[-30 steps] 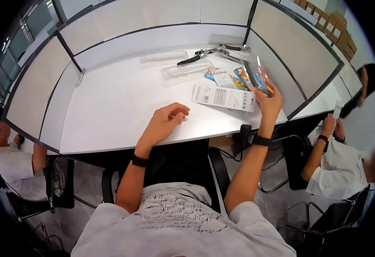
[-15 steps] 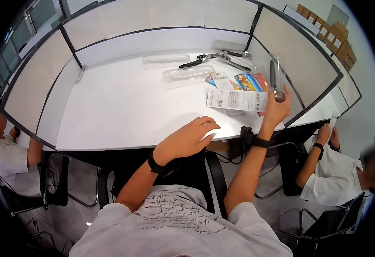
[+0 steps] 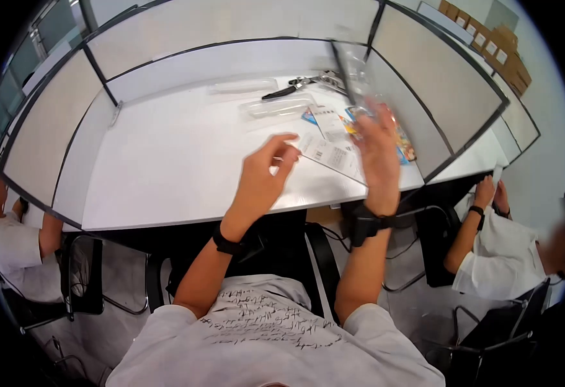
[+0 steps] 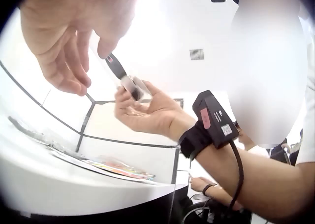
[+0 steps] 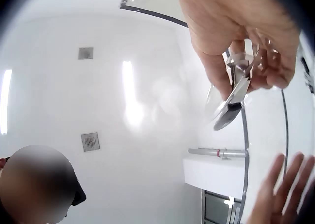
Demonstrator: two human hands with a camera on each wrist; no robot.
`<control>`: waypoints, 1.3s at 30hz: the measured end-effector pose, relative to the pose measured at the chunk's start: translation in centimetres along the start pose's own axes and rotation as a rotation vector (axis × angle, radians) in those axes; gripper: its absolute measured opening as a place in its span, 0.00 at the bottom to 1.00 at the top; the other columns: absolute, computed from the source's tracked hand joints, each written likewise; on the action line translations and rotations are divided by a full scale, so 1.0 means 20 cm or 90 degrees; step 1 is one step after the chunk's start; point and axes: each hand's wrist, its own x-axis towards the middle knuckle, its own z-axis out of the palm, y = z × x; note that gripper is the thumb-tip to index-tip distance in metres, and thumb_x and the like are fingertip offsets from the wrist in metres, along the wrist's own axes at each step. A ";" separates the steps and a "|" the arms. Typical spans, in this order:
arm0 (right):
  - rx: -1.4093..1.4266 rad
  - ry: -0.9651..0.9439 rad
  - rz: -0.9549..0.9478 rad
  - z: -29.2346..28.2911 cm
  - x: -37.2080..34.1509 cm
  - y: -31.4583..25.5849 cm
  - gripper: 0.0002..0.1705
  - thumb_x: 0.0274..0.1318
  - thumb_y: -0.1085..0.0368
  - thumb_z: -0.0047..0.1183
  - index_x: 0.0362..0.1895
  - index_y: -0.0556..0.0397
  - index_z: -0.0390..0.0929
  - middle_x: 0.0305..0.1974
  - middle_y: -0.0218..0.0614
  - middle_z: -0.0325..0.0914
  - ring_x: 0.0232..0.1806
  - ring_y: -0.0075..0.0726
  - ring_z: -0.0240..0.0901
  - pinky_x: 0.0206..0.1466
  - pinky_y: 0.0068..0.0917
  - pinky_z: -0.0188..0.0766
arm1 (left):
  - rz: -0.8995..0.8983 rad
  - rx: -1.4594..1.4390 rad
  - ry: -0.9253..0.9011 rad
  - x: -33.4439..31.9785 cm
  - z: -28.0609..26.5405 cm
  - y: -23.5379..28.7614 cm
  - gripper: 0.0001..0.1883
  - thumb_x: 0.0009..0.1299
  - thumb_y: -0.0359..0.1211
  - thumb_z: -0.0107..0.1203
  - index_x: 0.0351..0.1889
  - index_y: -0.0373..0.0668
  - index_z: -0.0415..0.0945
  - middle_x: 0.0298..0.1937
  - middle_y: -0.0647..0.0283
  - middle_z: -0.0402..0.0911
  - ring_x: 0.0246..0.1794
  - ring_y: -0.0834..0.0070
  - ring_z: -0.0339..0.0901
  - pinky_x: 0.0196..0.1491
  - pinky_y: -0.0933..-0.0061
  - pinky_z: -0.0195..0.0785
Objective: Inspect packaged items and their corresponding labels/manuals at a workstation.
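My right hand [image 3: 379, 151], blurred by motion, grips a clear plastic shell [image 3: 360, 71] above the right part of the table. Inside the shell is a black-handled metal tool [image 5: 231, 113]; its exact kind I cannot tell. My left hand [image 3: 263, 171] hovers over the table's front with fingers bent and nothing between them. In the left wrist view, the left fingers [image 4: 64, 68] overlap the tool's dark handle [image 4: 115, 66]. A white printed card [image 3: 334, 155] lies beneath and left of my right hand.
Black-handled pliers [image 3: 282, 88] lie at the back. Two clear plastic trays, one nearer [image 3: 276, 111], are left of them. Colourful packaging [image 3: 404, 138] sits by the right partition [image 3: 437, 84]. People sit on both sides, one at the right [image 3: 498, 248].
My right hand has raised the plastic shell and swung it leftward. The printed card, earlier against that hand, now lies lower and slanted. My left hand has shifted up and left since half a second ago.
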 end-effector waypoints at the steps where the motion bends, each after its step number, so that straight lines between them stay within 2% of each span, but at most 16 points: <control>1: 0.032 -0.023 0.051 0.04 -0.02 0.07 0.37 0.68 0.64 0.65 0.79 0.50 0.71 0.52 0.28 0.86 0.51 0.28 0.84 0.57 0.34 0.83 | -0.002 -0.041 0.007 0.03 0.01 0.02 0.18 0.86 0.34 0.54 0.68 0.34 0.76 0.50 0.55 0.87 0.49 0.72 0.85 0.48 0.70 0.80; 3: 0.091 -0.038 0.108 0.14 -0.05 0.16 0.34 0.68 0.65 0.65 0.76 0.54 0.73 0.51 0.32 0.86 0.49 0.29 0.83 0.54 0.32 0.81 | -0.017 -0.132 0.025 0.08 0.01 0.09 0.20 0.86 0.35 0.55 0.70 0.33 0.74 0.52 0.53 0.85 0.47 0.71 0.85 0.44 0.69 0.80; 4: 0.138 -0.042 0.122 0.18 -0.06 0.20 0.32 0.67 0.66 0.66 0.74 0.56 0.75 0.50 0.34 0.86 0.46 0.27 0.82 0.51 0.30 0.79 | -0.002 -0.148 0.038 0.10 0.02 0.11 0.19 0.85 0.35 0.57 0.67 0.31 0.75 0.49 0.53 0.86 0.44 0.72 0.86 0.40 0.71 0.80; 6: 0.145 -0.046 0.138 0.21 -0.06 0.24 0.32 0.68 0.65 0.66 0.74 0.56 0.75 0.51 0.36 0.86 0.47 0.28 0.82 0.52 0.30 0.79 | 0.017 -0.118 0.086 0.12 0.02 0.10 0.17 0.82 0.35 0.62 0.60 0.30 0.79 0.44 0.54 0.87 0.38 0.74 0.87 0.35 0.74 0.80; 10: 0.135 -0.075 0.187 0.22 -0.07 0.32 0.32 0.68 0.63 0.66 0.74 0.57 0.74 0.54 0.39 0.85 0.48 0.29 0.81 0.53 0.31 0.78 | -0.015 -0.129 0.126 0.11 0.01 0.02 0.15 0.81 0.34 0.63 0.56 0.30 0.80 0.42 0.56 0.87 0.36 0.75 0.86 0.33 0.74 0.80; 12: 0.146 -0.084 0.201 0.21 -0.08 0.37 0.31 0.70 0.61 0.64 0.73 0.57 0.74 0.54 0.38 0.85 0.49 0.31 0.80 0.53 0.30 0.77 | -0.061 -0.205 0.131 0.11 -0.02 -0.02 0.13 0.81 0.34 0.64 0.53 0.31 0.80 0.40 0.58 0.87 0.33 0.76 0.85 0.33 0.74 0.80; 14: 0.167 -0.099 0.221 0.20 -0.08 0.40 0.29 0.70 0.61 0.64 0.71 0.57 0.75 0.54 0.38 0.85 0.49 0.32 0.80 0.52 0.31 0.77 | -0.066 -0.189 0.145 0.12 -0.04 -0.07 0.12 0.80 0.34 0.65 0.47 0.33 0.80 0.38 0.60 0.86 0.32 0.78 0.84 0.32 0.76 0.77; 19: 0.150 -0.121 0.219 0.18 -0.05 0.44 0.22 0.73 0.60 0.63 0.65 0.55 0.78 0.50 0.34 0.83 0.40 0.28 0.74 0.46 0.28 0.72 | -0.052 -0.144 0.145 0.14 -0.08 -0.12 0.14 0.78 0.35 0.69 0.45 0.33 0.81 0.37 0.60 0.87 0.29 0.80 0.82 0.30 0.77 0.73; 22: 0.138 -0.155 0.233 0.18 -0.06 0.42 0.24 0.78 0.55 0.57 0.67 0.57 0.77 0.50 0.36 0.83 0.37 0.28 0.71 0.43 0.27 0.71 | -0.066 -0.148 0.151 0.14 -0.11 -0.14 0.13 0.77 0.35 0.70 0.45 0.32 0.82 0.35 0.61 0.87 0.28 0.81 0.80 0.29 0.79 0.68; 25: 0.152 -0.182 0.254 0.21 -0.05 0.43 0.32 0.84 0.47 0.44 0.74 0.60 0.73 0.51 0.41 0.82 0.35 0.28 0.70 0.39 0.27 0.69 | -0.089 -0.128 0.181 0.13 -0.14 -0.13 0.13 0.76 0.34 0.70 0.43 0.33 0.81 0.33 0.63 0.84 0.24 0.83 0.76 0.26 0.79 0.66; 29: 0.096 -0.158 0.264 0.28 -0.08 0.43 0.32 0.83 0.47 0.50 0.73 0.60 0.74 0.49 0.39 0.83 0.36 0.27 0.75 0.38 0.25 0.72 | -0.073 -0.149 0.246 0.11 -0.15 -0.08 0.14 0.75 0.32 0.70 0.42 0.34 0.75 0.35 0.61 0.82 0.20 0.82 0.74 0.21 0.77 0.65; 31: -0.163 -0.107 0.156 0.30 -0.08 0.49 0.31 0.80 0.52 0.56 0.73 0.61 0.74 0.47 0.37 0.84 0.37 0.25 0.78 0.39 0.25 0.74 | -0.075 -0.124 0.249 0.10 -0.17 -0.05 0.14 0.76 0.32 0.69 0.42 0.34 0.75 0.34 0.61 0.82 0.19 0.82 0.74 0.20 0.77 0.64; 34: -0.175 -0.088 0.095 0.35 -0.08 0.51 0.30 0.78 0.56 0.60 0.73 0.63 0.75 0.44 0.35 0.84 0.38 0.24 0.79 0.40 0.25 0.75 | -0.082 -0.079 0.244 0.11 -0.19 -0.08 0.15 0.77 0.33 0.68 0.45 0.32 0.75 0.34 0.59 0.82 0.19 0.83 0.74 0.19 0.78 0.64; 36: -0.151 -0.113 0.111 0.37 -0.09 0.50 0.32 0.78 0.55 0.60 0.75 0.63 0.72 0.41 0.33 0.83 0.38 0.26 0.80 0.39 0.25 0.75 | -0.080 -0.100 0.218 0.11 -0.19 -0.12 0.17 0.79 0.36 0.67 0.47 0.30 0.75 0.36 0.58 0.82 0.20 0.82 0.76 0.19 0.77 0.65; 38: -0.150 -0.082 0.141 0.39 -0.09 0.50 0.30 0.80 0.54 0.57 0.74 0.60 0.72 0.39 0.31 0.81 0.35 0.24 0.78 0.35 0.23 0.73 | -0.091 -0.095 0.211 0.10 -0.19 -0.12 0.18 0.81 0.38 0.65 0.50 0.28 0.76 0.37 0.57 0.83 0.22 0.81 0.77 0.22 0.76 0.68; 39: -0.150 -0.081 0.140 0.39 -0.09 0.50 0.30 0.80 0.54 0.57 0.74 0.60 0.72 0.39 0.31 0.81 0.35 0.24 0.78 0.35 0.23 0.73 | -0.111 -0.169 0.194 0.10 -0.19 -0.12 0.18 0.82 0.37 0.63 0.52 0.27 0.76 0.37 0.57 0.83 0.23 0.80 0.78 0.24 0.76 0.70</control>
